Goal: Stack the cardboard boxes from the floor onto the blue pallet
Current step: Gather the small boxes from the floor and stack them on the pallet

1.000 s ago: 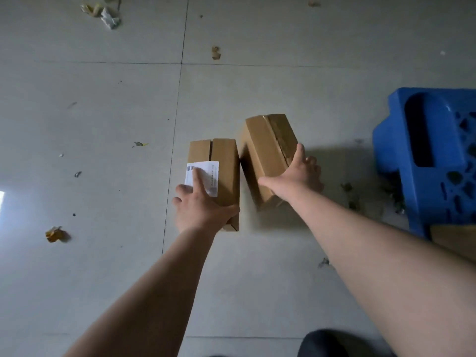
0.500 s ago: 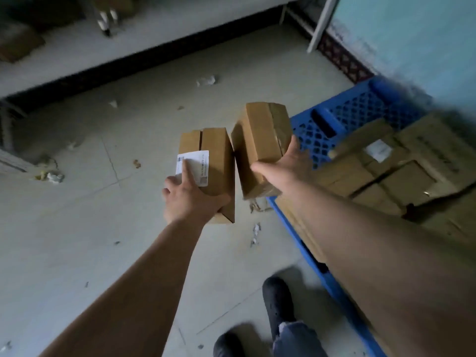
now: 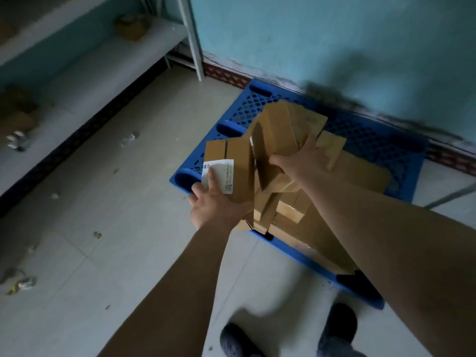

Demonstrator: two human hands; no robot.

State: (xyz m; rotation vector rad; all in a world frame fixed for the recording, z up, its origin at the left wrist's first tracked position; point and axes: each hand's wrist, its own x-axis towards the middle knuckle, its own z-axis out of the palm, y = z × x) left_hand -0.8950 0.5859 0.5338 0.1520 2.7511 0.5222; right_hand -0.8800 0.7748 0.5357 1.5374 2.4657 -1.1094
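Now over the pallet [image 3: 365, 140] instead of floor, left hand [image 3: 216, 204] gripping labelled box [image 3: 231, 171], right hand [image 3: 301, 161] gripping tilted plain box [image 3: 275, 140] above stacked brown boxes [image 3: 334, 202].

Both bare arms extended forward and down, forearms converging slightly toward the centre of view. Left hand [image 3: 215, 206]: palm on the near end of a labelled cardboard box [image 3: 229, 171], fingers [image 3: 213, 176] lying up across its label, thumb wrapped round the right edge; grip closed. Right hand [image 3: 300, 161]: clasps a second cardboard box [image 3: 273, 143], held tilted, thumb left, fingers apparently behind (blurred). Two dark shoes at bottom edge.
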